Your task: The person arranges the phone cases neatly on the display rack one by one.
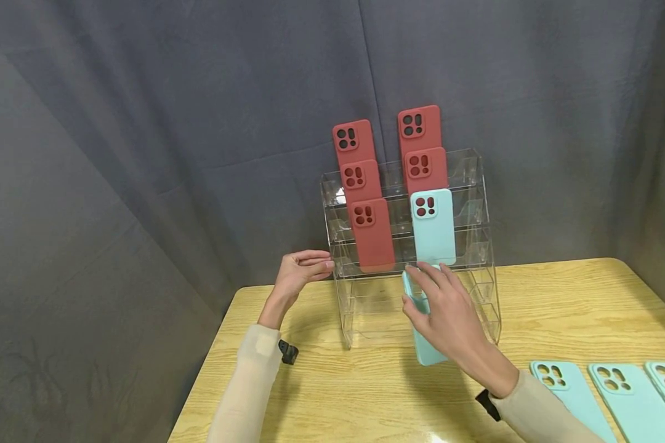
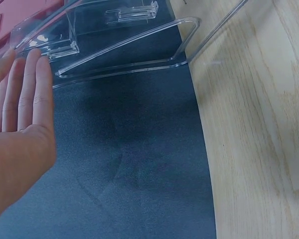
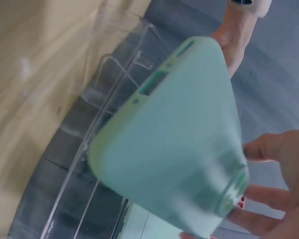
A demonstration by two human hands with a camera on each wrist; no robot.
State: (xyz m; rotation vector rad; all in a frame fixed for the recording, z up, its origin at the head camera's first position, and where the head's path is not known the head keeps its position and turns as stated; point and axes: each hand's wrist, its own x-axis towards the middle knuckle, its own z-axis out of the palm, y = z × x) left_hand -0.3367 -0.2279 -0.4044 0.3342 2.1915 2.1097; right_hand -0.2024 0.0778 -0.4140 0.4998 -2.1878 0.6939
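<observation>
My right hand (image 1: 446,314) holds a mint-green phone case (image 1: 429,349) by its edges, in front of the lower part of a clear acrylic display rack (image 1: 479,249). In the right wrist view, this case (image 3: 174,134) is tilted, with thumb and fingers at its camera end. My left hand (image 1: 303,272) is at the rack's left side, fingertips at its edge; the left wrist view shows its fingers (image 2: 27,99) nearly straight and holding nothing. Another mint case (image 1: 435,237) stands on the rack just above the held one.
Red phone cases stand in the rack: a left column of three (image 1: 374,243) and two (image 1: 431,167) above the mint one. More mint cases (image 1: 643,400) lie on the wooden table (image 1: 332,394) at the right. A dark grey curtain (image 1: 199,123) hangs behind.
</observation>
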